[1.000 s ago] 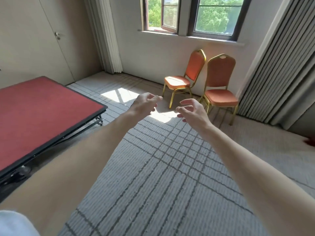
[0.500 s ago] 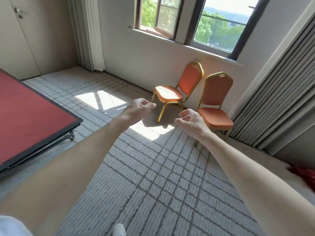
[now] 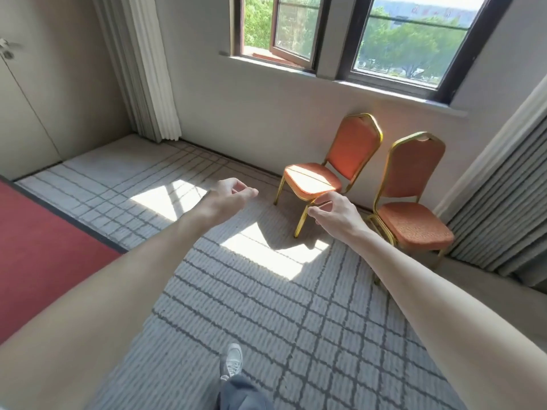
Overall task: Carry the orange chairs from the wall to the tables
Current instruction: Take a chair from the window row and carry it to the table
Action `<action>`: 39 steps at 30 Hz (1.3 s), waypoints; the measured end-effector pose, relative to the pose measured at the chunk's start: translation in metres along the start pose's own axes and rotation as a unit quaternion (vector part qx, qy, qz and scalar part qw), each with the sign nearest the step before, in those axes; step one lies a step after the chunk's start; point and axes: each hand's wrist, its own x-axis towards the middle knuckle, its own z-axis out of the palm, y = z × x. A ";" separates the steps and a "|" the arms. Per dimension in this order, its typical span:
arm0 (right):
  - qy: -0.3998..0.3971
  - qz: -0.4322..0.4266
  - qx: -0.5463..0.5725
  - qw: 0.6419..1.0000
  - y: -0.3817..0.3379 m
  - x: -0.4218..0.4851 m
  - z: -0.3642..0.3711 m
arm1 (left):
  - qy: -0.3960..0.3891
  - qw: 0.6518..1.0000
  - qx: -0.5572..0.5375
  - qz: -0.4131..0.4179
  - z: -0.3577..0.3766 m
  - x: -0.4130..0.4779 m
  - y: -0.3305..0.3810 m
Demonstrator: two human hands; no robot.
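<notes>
Ahead, beyond left grip [image 3: 228, 198] and right grip [image 3: 339, 216] — both loose, empty — orange chairs [image 3: 353, 146] stand against the wall [image 3: 266, 113].

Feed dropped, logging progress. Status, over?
Left hand and right hand open, empty. Left chair and right chair at the wall, not held. Only carpet between.

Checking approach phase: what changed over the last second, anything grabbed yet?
Walked closer: the sunlit chair and the curtain-side chair look nearer, the red table slid leftward, a shoe stepped in. Nothing grabbed. Left hand and right hand stay outstretched, empty; both chairs stay at the wall.
</notes>
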 end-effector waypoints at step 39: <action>0.164 0.199 -0.070 0.964 -0.134 0.815 0.078 | -0.224 0.952 0.112 0.176 -0.166 0.927 0.007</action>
